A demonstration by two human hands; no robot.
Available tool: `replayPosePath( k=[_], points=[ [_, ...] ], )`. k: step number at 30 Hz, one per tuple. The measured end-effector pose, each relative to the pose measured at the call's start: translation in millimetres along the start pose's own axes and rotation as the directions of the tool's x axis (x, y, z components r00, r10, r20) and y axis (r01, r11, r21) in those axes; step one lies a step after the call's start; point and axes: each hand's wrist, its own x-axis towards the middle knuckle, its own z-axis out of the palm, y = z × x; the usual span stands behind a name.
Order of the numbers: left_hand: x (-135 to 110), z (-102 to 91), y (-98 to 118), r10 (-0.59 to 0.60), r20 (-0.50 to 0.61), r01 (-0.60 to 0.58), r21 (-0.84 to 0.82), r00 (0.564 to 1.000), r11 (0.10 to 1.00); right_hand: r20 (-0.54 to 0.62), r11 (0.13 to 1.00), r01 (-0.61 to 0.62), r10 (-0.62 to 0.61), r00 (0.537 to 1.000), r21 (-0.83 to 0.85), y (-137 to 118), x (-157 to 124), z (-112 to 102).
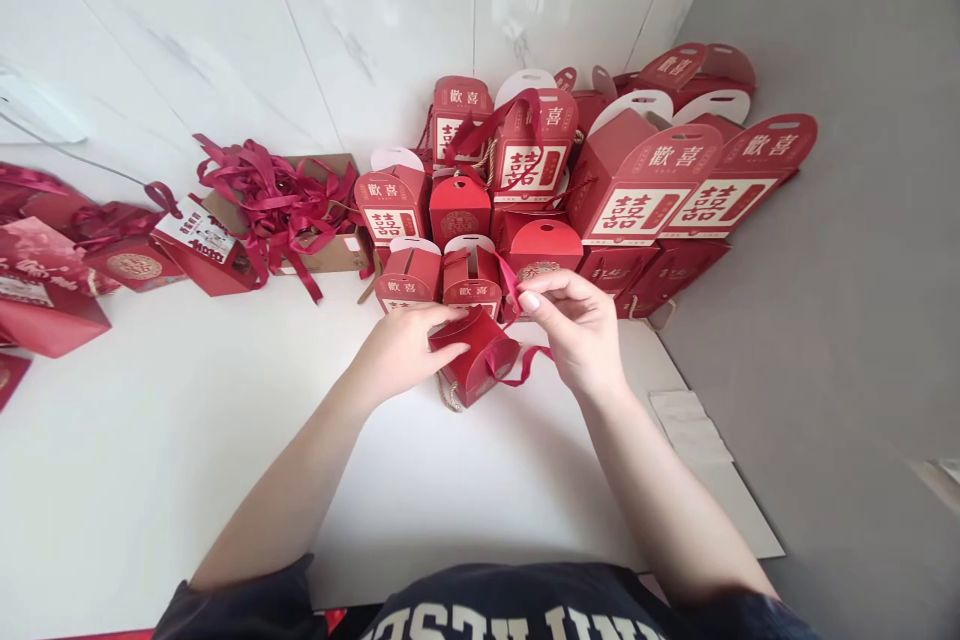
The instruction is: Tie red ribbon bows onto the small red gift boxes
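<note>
A small red gift box [475, 365] lies tilted on the white table in front of me, with a twisted cord at its lower left. My left hand [409, 345] grips it from the left, fingers over the top and thumb across its near face. A dark red ribbon [508, 276] runs through the box's right end, and one length loops out to the right. Thumb and fingertips of my right hand [574, 325] pinch the ribbon above and right of the box. Just behind stand two small red boxes with white labels, one of them this box [471, 270].
Stacked red gift boxes [637, 190] of several sizes fill the back right against the tiled wall. A cardboard box [330, 170] heaped with red ribbons [274, 195] stands at back left. More red boxes [202, 240] lie farther left. White tissue [690, 425] rests near the right edge.
</note>
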Motion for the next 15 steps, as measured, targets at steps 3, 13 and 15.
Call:
replayPosePath(
  k=[3,13,15],
  points=[
    [-0.6,0.8,-7.9,-0.125,-0.044,0.122,-0.068,0.991,0.990,0.031,0.998,-0.063,0.063,0.997,-0.009,3.8,3.8,0.1],
    [4.9,-6.3,-20.5,-0.232,-0.041,0.215,-0.247,0.972,0.945,0.271,0.896,-0.206,0.327,0.905,-0.393,34.7,-6.7,8.8],
    [4.7,-6.3,-21.4,-0.222,-0.033,0.205,-0.265,0.975,0.942,0.290,0.893,-0.187,0.321,0.901,-0.409,34.3,-5.7,9.9]
  ],
)
